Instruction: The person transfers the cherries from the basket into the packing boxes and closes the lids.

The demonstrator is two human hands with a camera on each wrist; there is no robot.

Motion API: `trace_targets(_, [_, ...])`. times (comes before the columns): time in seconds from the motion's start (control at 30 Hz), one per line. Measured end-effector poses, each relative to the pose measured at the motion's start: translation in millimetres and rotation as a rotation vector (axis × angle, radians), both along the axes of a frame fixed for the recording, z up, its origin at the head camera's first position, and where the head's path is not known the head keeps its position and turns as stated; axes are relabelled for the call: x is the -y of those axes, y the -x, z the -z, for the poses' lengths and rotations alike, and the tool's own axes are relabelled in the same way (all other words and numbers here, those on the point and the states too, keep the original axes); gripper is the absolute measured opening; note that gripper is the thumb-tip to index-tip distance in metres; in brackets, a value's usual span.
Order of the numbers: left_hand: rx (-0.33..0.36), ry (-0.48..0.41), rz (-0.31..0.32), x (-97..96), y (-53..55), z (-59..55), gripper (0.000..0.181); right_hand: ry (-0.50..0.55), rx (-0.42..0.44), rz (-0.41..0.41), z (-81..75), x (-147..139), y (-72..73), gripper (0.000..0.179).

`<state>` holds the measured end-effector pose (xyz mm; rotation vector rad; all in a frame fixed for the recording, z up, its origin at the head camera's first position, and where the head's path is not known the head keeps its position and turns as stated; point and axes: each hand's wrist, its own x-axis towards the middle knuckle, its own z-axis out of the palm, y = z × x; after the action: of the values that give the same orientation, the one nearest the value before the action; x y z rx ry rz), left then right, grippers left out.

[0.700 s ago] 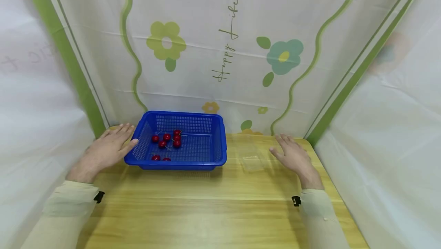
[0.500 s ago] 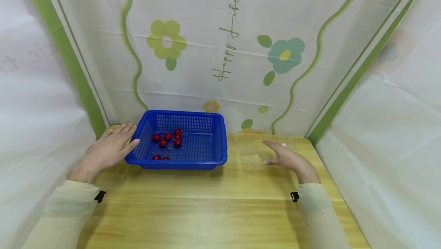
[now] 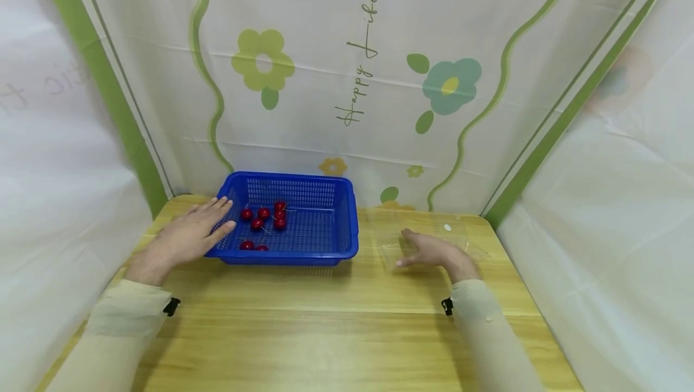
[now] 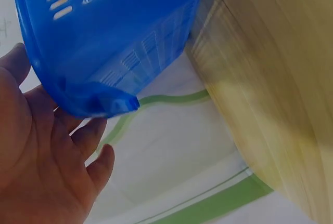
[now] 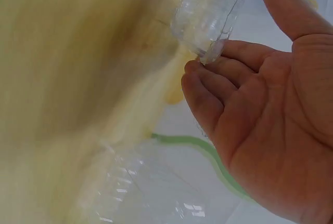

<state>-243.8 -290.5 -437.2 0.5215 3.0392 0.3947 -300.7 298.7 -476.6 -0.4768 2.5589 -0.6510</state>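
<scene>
In the head view a blue plastic basket (image 3: 309, 258) holds several red cherries (image 3: 263, 213) with thin stems, mostly on its left side. My left hand (image 3: 191, 237) overlaps the basket's left rim, its fingers extended and the thumb apart. Seen from the left wrist, those fingers (image 4: 91, 135) lie at the basket's rim. To the right, my right hand (image 3: 432, 252) reaches over a clear plastic box (image 3: 391, 255). The right wrist view puts its fingertips right at the edge of this box (image 5: 208, 16), with the thumb spread away.
A clear lid-like piece (image 3: 455, 230) with a small white spot lies behind the right hand. The wooden table (image 3: 325, 332) ends at a flower-printed curtain (image 3: 303, 121) at the back. Pale sheets (image 3: 607, 211) hang along both sides.
My right hand has moved left from beside the clear box to over it, thumb now apart from the fingers. The left hand has shifted slightly right, over the basket's rim.
</scene>
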Motion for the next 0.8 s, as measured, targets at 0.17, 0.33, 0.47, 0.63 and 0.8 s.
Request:
trace_targets(0.17, [0.007,-0.016,0.027,-9.8,4.2,3.2,0.075,-0.069,-0.030,0.021,4.8,11,-2.6,0.111])
trace_targets(0.33, [0.002,-0.019,0.066,-22.9,12.8,4.7,0.069,-0.130,-0.025,0.026,-1.5,22,-4.3,0.108])
trace_targets(0.47, [-0.005,0.008,0.113,-34.0,22.6,5.6,0.057,-0.165,-0.011,0.033,-6.0,28,-4.9,0.107])
trace_targets(0.63, [0.061,0.001,0.182,-44.8,35.0,6.5,0.034,-0.183,-0.010,0.040,-7.4,30,-4.4,0.107])
trace_targets(0.8, [0.200,-0.043,0.237,-51.3,45.4,7.7,0.020,-0.181,0.004,0.045,-5.2,30,-3.4,0.107])
